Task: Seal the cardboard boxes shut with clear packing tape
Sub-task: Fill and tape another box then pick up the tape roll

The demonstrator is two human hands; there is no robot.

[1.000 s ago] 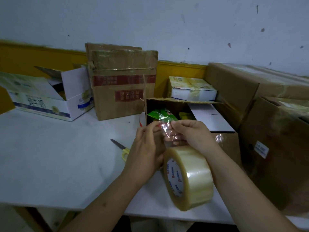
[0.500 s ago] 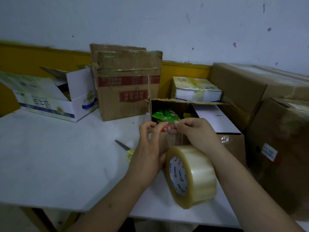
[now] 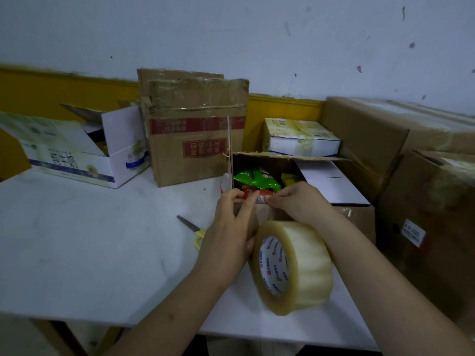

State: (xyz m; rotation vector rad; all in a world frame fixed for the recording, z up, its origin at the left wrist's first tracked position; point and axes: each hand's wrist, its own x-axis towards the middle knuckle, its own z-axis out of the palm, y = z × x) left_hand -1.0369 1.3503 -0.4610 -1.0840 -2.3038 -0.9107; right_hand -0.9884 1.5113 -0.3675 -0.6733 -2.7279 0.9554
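A big roll of clear packing tape [image 3: 293,265] hangs over the white table [image 3: 90,253], just under my wrists. Both hands pinch its free end at the near top edge of an open cardboard box [image 3: 359,219]. My left hand [image 3: 228,235] grips the strip from the left, and my right hand [image 3: 298,204] pinches it from the right. Green, red and yellow snack packets [image 3: 259,179] fill the box. Its left flap stands upright and its white right flap [image 3: 331,181] lies folded outward. The hands hide most of the box's front wall.
Yellow-handled scissors [image 3: 192,228] lie left of my left hand. At the back stand an open white carton [image 3: 77,160], a tall taped brown box [image 3: 195,140] and a small white-and-yellow box [image 3: 300,140]. Large brown boxes [image 3: 424,227] crowd the right side.
Both hands have carried the tape end forward to the open box's near edge. The roll has followed beneath them.
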